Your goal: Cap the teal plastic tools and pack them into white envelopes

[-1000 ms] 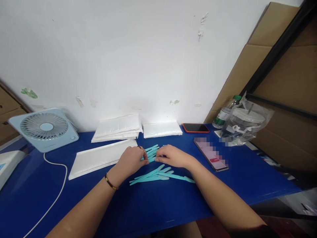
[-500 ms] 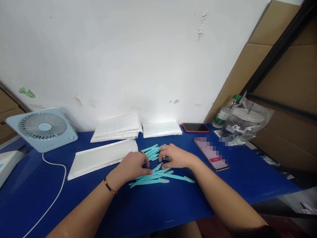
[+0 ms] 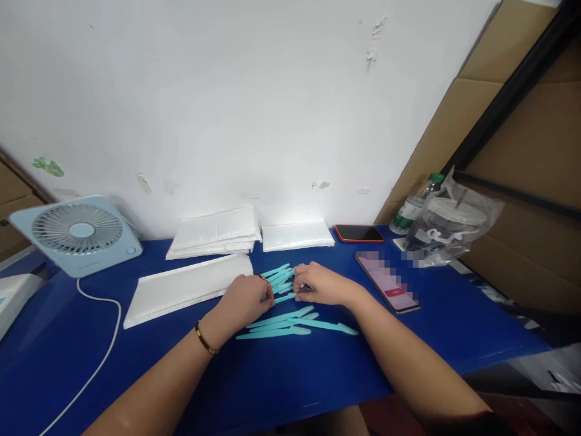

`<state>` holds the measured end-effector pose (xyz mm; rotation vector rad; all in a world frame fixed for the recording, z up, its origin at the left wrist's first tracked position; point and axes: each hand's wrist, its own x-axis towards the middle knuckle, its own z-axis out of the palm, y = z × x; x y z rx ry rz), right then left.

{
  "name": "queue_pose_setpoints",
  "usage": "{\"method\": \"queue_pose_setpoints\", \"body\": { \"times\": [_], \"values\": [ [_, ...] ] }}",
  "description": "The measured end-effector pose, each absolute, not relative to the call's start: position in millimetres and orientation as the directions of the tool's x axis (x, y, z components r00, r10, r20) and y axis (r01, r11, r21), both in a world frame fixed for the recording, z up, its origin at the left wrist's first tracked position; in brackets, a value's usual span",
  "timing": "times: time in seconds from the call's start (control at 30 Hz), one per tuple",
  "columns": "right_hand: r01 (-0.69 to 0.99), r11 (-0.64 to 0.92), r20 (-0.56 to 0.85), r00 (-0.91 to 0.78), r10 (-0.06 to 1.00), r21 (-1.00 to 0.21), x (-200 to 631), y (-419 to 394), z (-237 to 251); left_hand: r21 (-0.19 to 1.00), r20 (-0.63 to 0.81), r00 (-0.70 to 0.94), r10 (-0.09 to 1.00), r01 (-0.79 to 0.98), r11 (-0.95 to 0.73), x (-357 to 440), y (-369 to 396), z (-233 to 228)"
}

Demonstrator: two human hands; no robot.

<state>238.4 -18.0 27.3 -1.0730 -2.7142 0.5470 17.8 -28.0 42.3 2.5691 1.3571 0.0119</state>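
Note:
Several turquoise eyebrow razors (image 3: 272, 332) lie loosely fanned on the blue table, just in front of my hands. One razor (image 3: 285, 298) spans the gap between my two hands. My left hand (image 3: 245, 300), with a bracelet at the wrist, pinches its handle end between thumb and fingers. At the opposite end, the curled fingers and thumb of my right hand (image 3: 323, 284) close around the head, which they mostly hide. Behind this razor is a second bunch of turquoise razors (image 3: 276, 280), partly covered by my fingers.
White padded packets (image 3: 181, 290) lie left of the razors, with stacked ones (image 3: 213, 227) and another (image 3: 297, 236) along the wall. A blue fan (image 3: 82, 233) with a cable stands left. Two phones (image 3: 359, 233), a bottle (image 3: 406, 215) and a bagged cup (image 3: 454, 224) are right.
My left hand has lifted away from the front razors and moved slightly back with one razor, now stretched between both hands. The front razors lie more spread out.

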Motion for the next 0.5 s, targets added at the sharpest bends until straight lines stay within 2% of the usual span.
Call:
{"method": "queue_pose_setpoints", "body": {
  "times": [0.07,0.2,0.3,0.4,0.5],
  "values": [
    [0.635,0.672,0.049,-0.712,0.701,-0.380,241,-16,29,0.189,-0.077,0.551,0.831,0.826,-0.531,16,-26,45],
    [0.728,0.581,0.092,-0.593,0.800,-0.364,257,-11,32,0.123,-0.025,0.498,0.867,0.862,-0.492,9,-20,47],
    [0.741,0.537,0.104,-0.546,0.831,-0.404,264,-12,35,0.143,-0.017,0.485,0.874,0.867,-0.478,7,-18,46],
    [0.651,0.605,0.057,-0.658,0.751,-0.458,260,-18,37,0.198,-0.061,0.518,0.853,0.844,-0.499,10,-23,45],
    [0.599,0.657,-0.034,-0.751,0.660,-0.457,250,-23,34,0.254,-0.141,0.569,0.810,0.812,-0.526,15,-31,44]
  ]
}}
